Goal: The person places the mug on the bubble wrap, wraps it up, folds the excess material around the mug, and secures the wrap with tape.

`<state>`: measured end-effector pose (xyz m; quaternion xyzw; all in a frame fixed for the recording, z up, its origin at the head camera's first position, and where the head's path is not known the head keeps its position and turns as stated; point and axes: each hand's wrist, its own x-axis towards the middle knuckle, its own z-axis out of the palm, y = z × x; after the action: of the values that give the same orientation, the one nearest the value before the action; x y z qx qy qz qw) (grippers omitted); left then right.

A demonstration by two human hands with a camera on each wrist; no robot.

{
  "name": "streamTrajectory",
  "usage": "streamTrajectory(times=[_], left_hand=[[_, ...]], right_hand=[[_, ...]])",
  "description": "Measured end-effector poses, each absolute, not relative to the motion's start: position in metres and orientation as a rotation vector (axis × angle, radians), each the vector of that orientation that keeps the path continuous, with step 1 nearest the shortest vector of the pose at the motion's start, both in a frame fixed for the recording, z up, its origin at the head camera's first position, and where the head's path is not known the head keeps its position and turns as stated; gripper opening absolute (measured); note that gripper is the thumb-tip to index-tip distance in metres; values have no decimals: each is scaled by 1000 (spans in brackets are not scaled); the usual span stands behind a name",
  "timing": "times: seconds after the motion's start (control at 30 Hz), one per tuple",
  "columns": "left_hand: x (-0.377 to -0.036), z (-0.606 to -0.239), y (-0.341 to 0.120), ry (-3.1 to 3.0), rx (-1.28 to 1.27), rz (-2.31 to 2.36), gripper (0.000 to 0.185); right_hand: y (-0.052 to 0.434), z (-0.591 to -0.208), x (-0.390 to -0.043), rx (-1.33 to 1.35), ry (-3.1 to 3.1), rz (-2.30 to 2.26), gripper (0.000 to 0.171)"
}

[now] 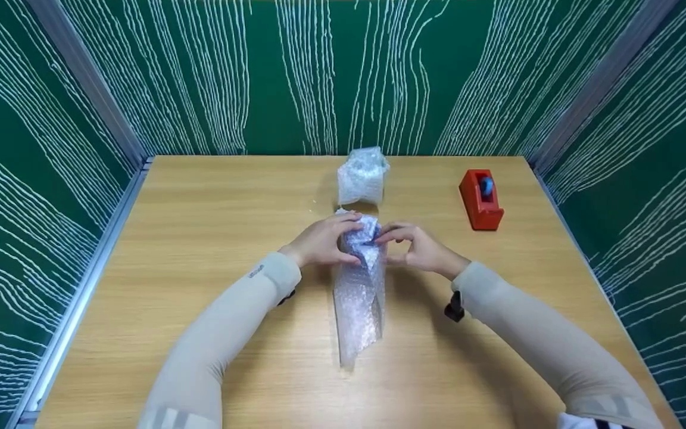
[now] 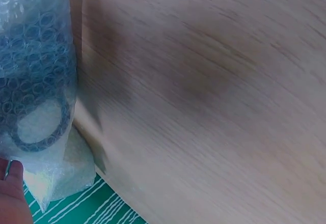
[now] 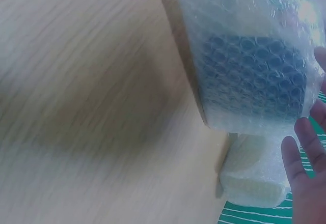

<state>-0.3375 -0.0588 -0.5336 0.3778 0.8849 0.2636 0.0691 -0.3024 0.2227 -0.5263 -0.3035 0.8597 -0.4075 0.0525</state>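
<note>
On the table stands a mug (image 3: 254,71) wound in clear bubble wrap; through the plastic it looks dark blue, with a round handle (image 2: 63,119) on one side. A long tail of bubble wrap (image 1: 358,310) runs from it toward the near edge. My left hand (image 1: 322,238) grips the bundle from the left, thumb in front and fingers at the far side. From the right, my right hand (image 1: 420,247) touches the wrap with its fingertips, its fingers (image 3: 293,158) fairly straight and spread in the right wrist view. The wrap blurs the mug's outline.
Just behind the bundle sits a second bubble-wrapped thing (image 1: 362,176), its contents unclear. A red tape dispenser (image 1: 480,199) with a blue core stands at the back right. Green walls (image 1: 343,77) with white streaks enclose the wooden table (image 1: 218,196).
</note>
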Motion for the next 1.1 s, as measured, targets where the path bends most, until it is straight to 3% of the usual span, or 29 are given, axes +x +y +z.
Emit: streamTrajectory(times=[0.23, 0.7, 1.1], left_hand=[[-338, -537, -55, 2701, 1131, 819, 79], [-337, -549, -47, 2877, 1215, 803, 70], [-336, -552, -46, 2892, 1203, 809, 70]], right_hand=[[216, -527, -303, -934, 2606, -1213, 39], [205, -533, -303, -942, 2652, -1358, 7], [192, -534, -305, -770, 2713, -1401, 13]])
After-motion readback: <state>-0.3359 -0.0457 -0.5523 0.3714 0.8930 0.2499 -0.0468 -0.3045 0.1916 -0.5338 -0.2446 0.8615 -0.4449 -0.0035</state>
